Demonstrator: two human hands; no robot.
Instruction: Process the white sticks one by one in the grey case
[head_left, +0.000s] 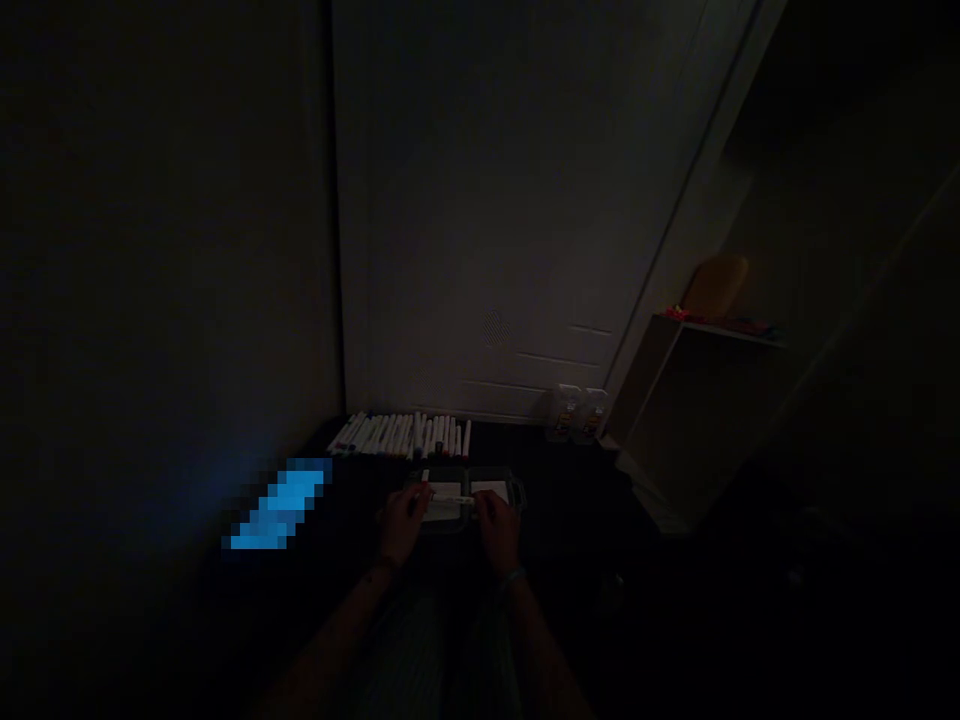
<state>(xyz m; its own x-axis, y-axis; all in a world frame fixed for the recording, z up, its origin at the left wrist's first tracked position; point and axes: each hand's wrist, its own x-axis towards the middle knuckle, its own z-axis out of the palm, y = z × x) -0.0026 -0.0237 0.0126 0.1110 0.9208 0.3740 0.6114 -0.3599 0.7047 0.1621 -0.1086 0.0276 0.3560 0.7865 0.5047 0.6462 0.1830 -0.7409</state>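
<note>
The view is very dark. Over an open clear plastic case [457,527], my left hand [403,520] and my right hand [498,522] face each other, fingers pinched. A slim white marker [454,500] stretches level between them, one end in each hand. Beside my left fingertips a second white stick with a red part [425,477] points upward; whether that hand holds it too, I cannot tell. White cards or papers [490,488] lie in both halves of the case.
Behind the case, a row of several white markers [397,435] lies along the wall. Two clear packages [577,412] stand at the back right. A blurred bright blue patch [277,508] glows on the left. At right is a cabinet [660,400] with an orange object [716,285] on top.
</note>
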